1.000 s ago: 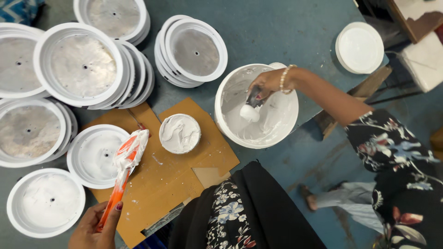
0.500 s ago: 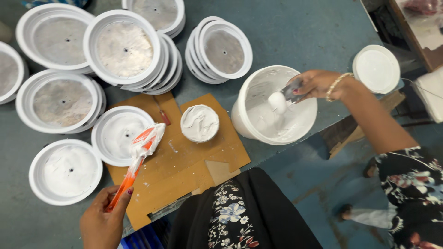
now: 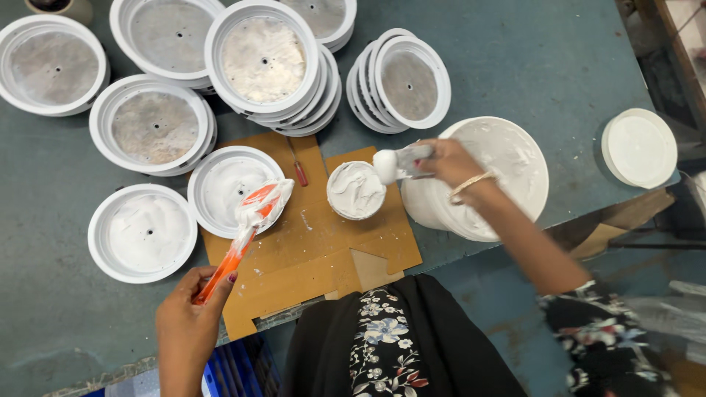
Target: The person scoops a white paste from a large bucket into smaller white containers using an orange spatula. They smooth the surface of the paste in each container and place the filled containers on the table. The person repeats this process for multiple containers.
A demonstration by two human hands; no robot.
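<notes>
Nearest, my left hand (image 3: 187, 323) grips an orange-handled brush (image 3: 246, 224), its paste-laden bristles resting over the coated dish (image 3: 234, 190) on the cardboard sheet (image 3: 316, 250). Beside it, one more dish (image 3: 142, 231) looks coated white. My right hand (image 3: 448, 163) clasps a scoop (image 3: 397, 163) carrying a white lump, poised above the small paste-filled cup (image 3: 356, 190), just in front of the white bucket (image 3: 489, 176). Farther off, I judge most work remains: the stacked dishes (image 3: 265, 62) show bare grey metal. A white lid (image 3: 638, 147) lies apart.
</notes>
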